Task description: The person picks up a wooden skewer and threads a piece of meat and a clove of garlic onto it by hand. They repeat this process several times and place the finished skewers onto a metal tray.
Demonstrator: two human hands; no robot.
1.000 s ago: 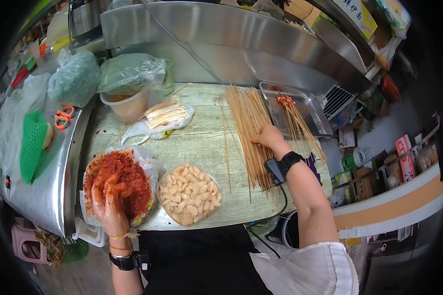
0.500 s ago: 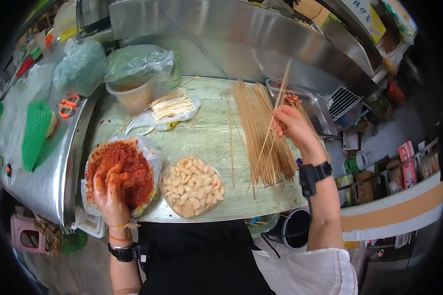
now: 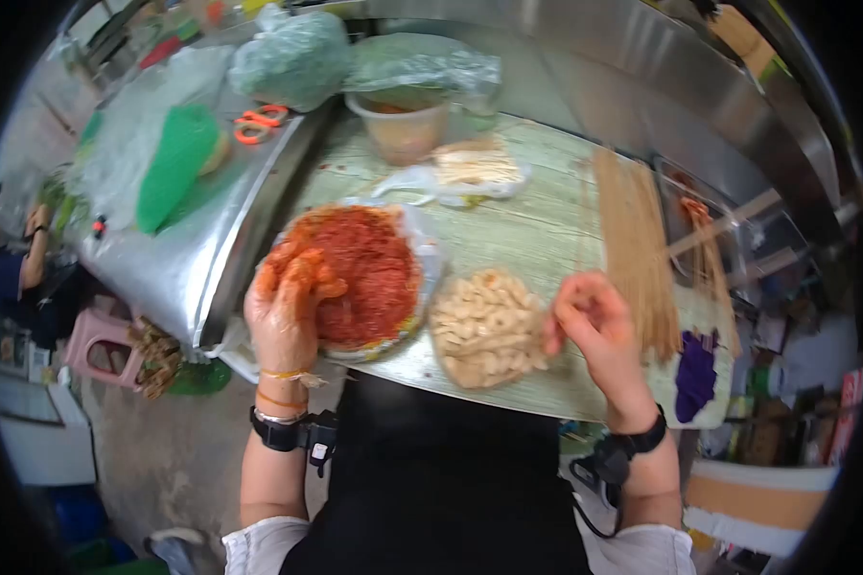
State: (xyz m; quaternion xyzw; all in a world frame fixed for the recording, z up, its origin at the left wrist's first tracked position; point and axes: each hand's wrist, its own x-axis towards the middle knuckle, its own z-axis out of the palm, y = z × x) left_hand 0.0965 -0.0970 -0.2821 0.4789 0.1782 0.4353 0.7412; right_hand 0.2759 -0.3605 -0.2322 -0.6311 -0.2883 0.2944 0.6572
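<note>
My left hand [image 3: 288, 297], its fingers coated in red paste, is curled at the left side of a bowl of chopped red chili paste [image 3: 369, 273]. Its fingers are pressed together, and anything inside them is hidden. My right hand [image 3: 594, 321] is closed at the right edge of a bowl of pale clove-shaped pieces [image 3: 489, 326]. Blurred bamboo skewers [image 3: 724, 227] stick out behind it to the upper right, seemingly in its grip. A large bundle of skewers [image 3: 638, 254] lies to the right on the table.
Behind the bowls are pale thin sticks on a plastic bag [image 3: 475, 165] and a bag-covered tub [image 3: 403, 125]. Orange-handled scissors [image 3: 259, 123] and a green net [image 3: 177, 163] lie on the metal counter at left. A purple cloth-like item [image 3: 695, 374] hangs at the table's right edge.
My right hand has moved from over the skewer bundle to the bowl of pale pieces. My left hand stays at the chili paste. The view has shifted left.
</note>
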